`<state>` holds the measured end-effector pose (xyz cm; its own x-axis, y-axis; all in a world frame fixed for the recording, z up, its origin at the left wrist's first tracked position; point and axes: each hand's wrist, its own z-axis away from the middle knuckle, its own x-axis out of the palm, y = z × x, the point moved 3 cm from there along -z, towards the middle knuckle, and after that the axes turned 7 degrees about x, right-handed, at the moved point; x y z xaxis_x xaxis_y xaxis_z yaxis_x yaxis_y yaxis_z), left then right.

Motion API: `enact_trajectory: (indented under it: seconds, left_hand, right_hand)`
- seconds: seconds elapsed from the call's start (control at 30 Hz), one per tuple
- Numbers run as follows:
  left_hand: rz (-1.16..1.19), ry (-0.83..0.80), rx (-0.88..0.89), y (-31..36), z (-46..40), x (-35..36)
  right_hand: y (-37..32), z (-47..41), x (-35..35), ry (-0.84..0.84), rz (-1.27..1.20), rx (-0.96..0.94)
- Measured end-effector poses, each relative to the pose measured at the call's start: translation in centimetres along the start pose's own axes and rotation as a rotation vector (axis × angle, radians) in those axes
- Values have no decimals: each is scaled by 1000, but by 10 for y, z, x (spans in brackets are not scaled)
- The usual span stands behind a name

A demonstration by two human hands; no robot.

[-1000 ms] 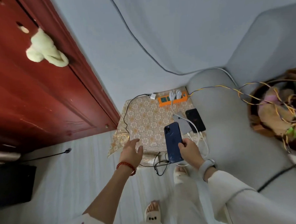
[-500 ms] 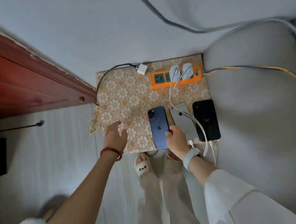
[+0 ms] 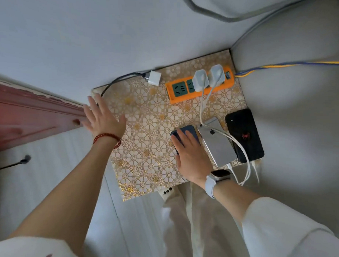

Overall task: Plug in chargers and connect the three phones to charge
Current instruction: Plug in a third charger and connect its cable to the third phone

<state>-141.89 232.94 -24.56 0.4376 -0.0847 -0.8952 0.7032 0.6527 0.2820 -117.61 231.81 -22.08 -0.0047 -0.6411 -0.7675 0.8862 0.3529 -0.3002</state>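
Progress: silver phone (image 3: pixel 217 144) and black phone (image 3: pixel 244 135) are cabled; dark-blue phone (image 3: pixel 186 133), under flat right hand (image 3: pixel 192 156), is not; left hand (image 3: pixel 103 119) is spread empty.

The left hand (image 3: pixel 102 116) is held out flat with its fingers (image 3: pixel 91 104) spread wide apart. It holds nothing. The palm faces down. A red bead band sits on that wrist, and the bare left arm reaches forward from a white sleeve. The right hand (image 3: pixel 190 156) lies flat, palm down, with its fingers (image 3: pixel 181 138) straight and close together, pressing on what is under it. It has no grip around anything. A watch with a pale strap is on the right wrist.
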Motion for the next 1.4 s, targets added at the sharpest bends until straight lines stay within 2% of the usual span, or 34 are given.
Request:
enact_trajectory:
  seconds: [0.17, 0.33, 0.4, 0.5, 0.53, 0.6, 0.7, 0.77, 0.87, 0.93, 1.07, 1.13, 1.27, 1.4]
  left_hand:
    - [-25, 116, 105, -4, -15, -13]
    - [229, 0, 385, 19, 32, -10]
    - [255, -38, 492, 24, 59, -16]
    - [278, -42, 618, 27, 93, -30]
    - [286, -31, 639, 28, 100, -36]
    - [321, -12, 657, 33, 109, -48]
    - [400, 23, 628, 39, 113, -65]
    - [434, 56, 625, 44, 115, -74]
    - [470, 109, 598, 51, 121, -84]
    - [515, 131, 532, 54, 122, -85]
    - [588, 183, 382, 60, 119, -81]
    - [560, 146, 354, 65, 118, -75]
    - [503, 90, 212, 59, 112, -60]
    - [498, 231, 26, 53, 98, -59]
  right_hand:
    - [-2, 5, 9, -60, 69, 13]
    - [-3, 2, -6, -60, -96, 46]
    - [-5, 2, -22, 54, -264, 83]
    - [-13, 0, -48, 257, -292, -27]
    - [-18, -2, -55, 248, -251, -85]
    - [-27, -8, -62, 115, -200, -160]
    - [-36, -14, -67, -80, -318, -187]
    - [-40, -14, -72, -90, -382, -190]
    - [-41, -14, -81, -117, -323, -213]
    - [-37, -17, -98, -35, -312, -248]
    - [-20, -34, -156, 248, -308, -338]
    - [-6, -45, -182, 339, -274, -339]
    - [24, -72, -208, 365, -228, -260]
    - [28, -89, -201, 319, -105, -298]
